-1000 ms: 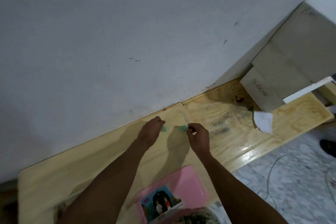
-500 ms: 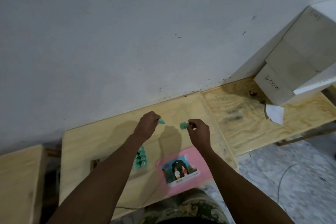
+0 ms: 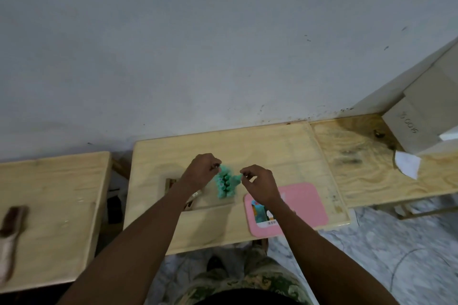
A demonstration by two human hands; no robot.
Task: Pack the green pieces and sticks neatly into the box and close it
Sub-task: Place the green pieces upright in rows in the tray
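A cluster of green pieces lies in a shallow wooden box on the middle wooden table. My left hand hovers over the box's left part, fingers curled, pinching a small green piece at its fingertips. My right hand is just right of the cluster and pinches another green piece. Thin sticks show in the box under my left forearm. The pink lid, with a picture on it, lies right of the box, partly under my right forearm.
A second wooden table stands to the left with a brush-like object on it. To the right, a third wooden surface carries grey cardboard boxes and a white paper scrap. The wall runs along the back.
The camera tilted down and left, bringing the box, lid and left table into view. Both hands carried their green pieces from the table's far part down to the cluster in the box.
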